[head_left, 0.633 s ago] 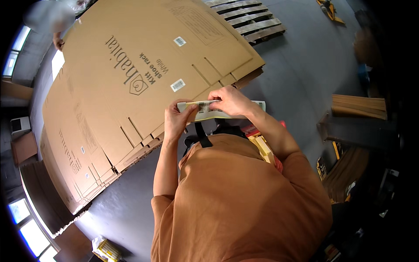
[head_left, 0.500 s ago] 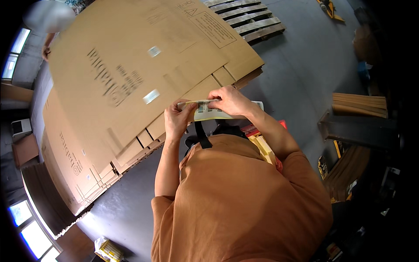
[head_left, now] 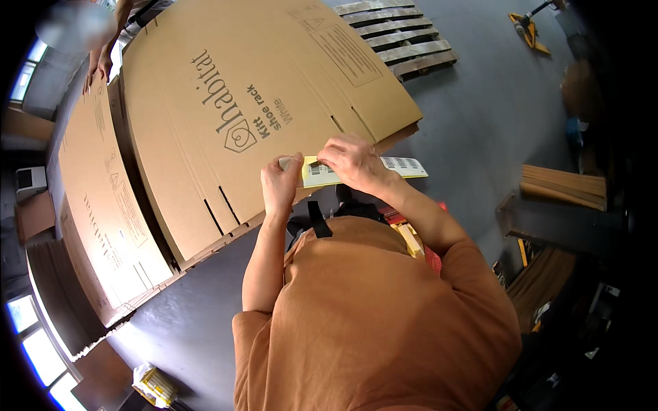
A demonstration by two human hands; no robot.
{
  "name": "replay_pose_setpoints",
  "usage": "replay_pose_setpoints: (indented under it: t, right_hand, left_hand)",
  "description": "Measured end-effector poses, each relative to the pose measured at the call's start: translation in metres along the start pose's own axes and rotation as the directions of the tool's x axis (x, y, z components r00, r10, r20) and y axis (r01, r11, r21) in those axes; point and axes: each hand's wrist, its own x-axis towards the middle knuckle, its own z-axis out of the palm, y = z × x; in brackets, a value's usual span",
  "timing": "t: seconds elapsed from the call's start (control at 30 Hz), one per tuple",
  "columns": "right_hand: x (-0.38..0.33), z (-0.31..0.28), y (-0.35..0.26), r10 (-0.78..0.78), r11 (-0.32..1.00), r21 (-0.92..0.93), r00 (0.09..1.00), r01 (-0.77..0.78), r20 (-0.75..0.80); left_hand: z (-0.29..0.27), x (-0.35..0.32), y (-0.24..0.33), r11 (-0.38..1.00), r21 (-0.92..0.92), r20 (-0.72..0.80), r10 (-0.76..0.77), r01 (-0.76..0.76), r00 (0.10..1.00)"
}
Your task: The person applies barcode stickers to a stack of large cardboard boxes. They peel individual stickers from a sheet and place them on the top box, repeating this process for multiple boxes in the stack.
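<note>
In front of my chest I hold a strip of white barcode labels on yellow backing (head_left: 404,166). My left hand (head_left: 279,186) pinches its left end between thumb and fingers, with a small pale curl of paper at the fingertips. Closed over the strip's middle, my right hand (head_left: 356,164) has thumb and fingers together at a label. Whether a label is lifting from the backing is hidden by the fingers. Just beyond both hands lies a stack of flat printed cardboard cartons (head_left: 178,137), its near edge showing slots.
A second flat carton stack (head_left: 103,205) lies to the left across a narrow gap; another person's hands (head_left: 99,68) rest on its far end. Beyond are a wooden pallet (head_left: 397,38) and a yellow pallet jack (head_left: 528,33). A dark metal beam (head_left: 548,216) stands right.
The blurred carton sheet bearing two white labels is off the near stack, leaving a printed sheet on top. The other person's hands are now over the left stack. More of my strip shows rightward.
</note>
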Motion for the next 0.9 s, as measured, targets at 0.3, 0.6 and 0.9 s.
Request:
replay_pose_setpoints:
  t: [0.3,0.6,0.9]
  right_hand:
    - [0.115,-0.027,0.141,0.286,0.881,0.283,0.903,-0.379,0.319]
    - [0.162,0.032,0.234,0.207,0.952,0.021,0.693,-0.305,0.69]
    - [0.159,0.034,0.239,0.25,0.933,0.023,0.693,-0.36,0.676]
  left_hand:
    - [0.028,0.046,-0.001,0.968,0.14,0.151,0.185,-0.206,0.971]
    - [0.072,0.108,0.017,0.682,0.42,0.358,0.482,-0.599,0.8]
    - [0.086,0.149,0.013,0.534,0.485,0.456,0.521,-0.693,0.721]
